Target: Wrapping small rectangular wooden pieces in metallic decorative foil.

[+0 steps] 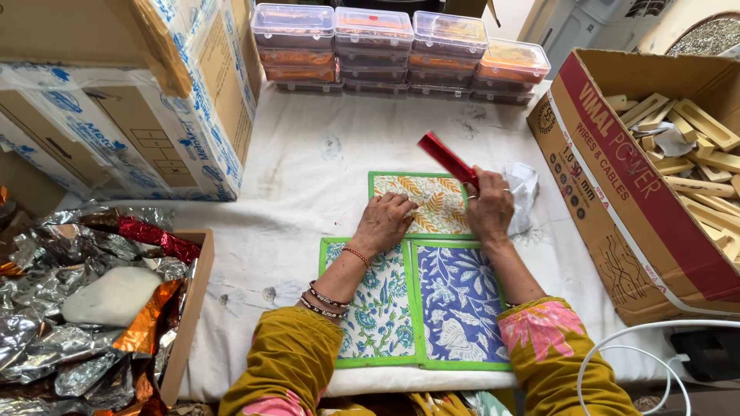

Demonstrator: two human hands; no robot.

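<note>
Blue floral mat (pixel 461 304) nearest; left hand (pixel 383 222) flat, fingers spread on yellow leaf mat (pixel 428 202), right hand (pixel 490 208) clamped on red foil strip (pixel 447 159)—best kept pinned flat, I'd judge.

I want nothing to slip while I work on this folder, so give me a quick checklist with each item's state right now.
1. Left hand pressing the yellow flap flat: ok.
2. Right hand gripping the red strip: ok.
3. Green panel and blue panel lying flat, side by side: ok.
4. Crumpled wrap clear of the flap: not ok, it touches the edge.
5. Strip's lower end placement: cannot tell, hand hides it.
</note>
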